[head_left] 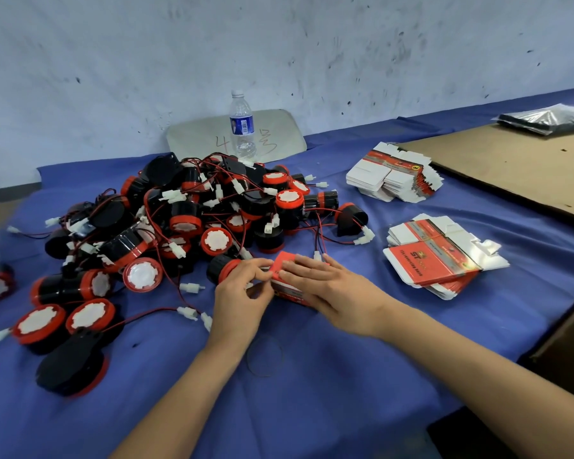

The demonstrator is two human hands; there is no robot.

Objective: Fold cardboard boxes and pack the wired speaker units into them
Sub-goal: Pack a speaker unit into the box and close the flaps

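- Head view: a rubber band [265, 356] lies loose on the blue cloth [328, 412], nearest the person, between the forearms.
- Just beyond it the red carton [287, 264] sits on the cloth at the near edge of the speaker heap, with both hands on it.
- Grip: the left hand [244, 289] pinches the carton's left end between thumb and fingertips, apparently at a flap. The right hand [317, 281] has straight fingers laid flat over the top, pressing down.
- Step looks like closing an end flap. Can't tell if a speaker is already inside; the hands cover it.
- To do it well: the right palm should hold the body square so the walls don't skew. The left should feed the tab in along its crease, since thin card likely buckles if pushed off-axis.
- Risk: leads and a white connector lie just behind the right fingers. Keep them out of the flap.
- The wired speaker units [193, 223] form a large tangled heap of black bodies, red rims and white caps. Pulling one probably drags its neighbours.
- Flat cartons: the near stack [441, 260] is right of the hands and looks banded; the far stack [391, 175] is beyond it.
- A brown cardboard sheet [511, 167] lies at right, with shiny black bags [550, 119] at its far end.
- A water bottle [242, 127] stands upright behind the heap, in front of a pale board [206, 137] with handwritten marks.
- Behind that is a scuffed white wall [279, 44].
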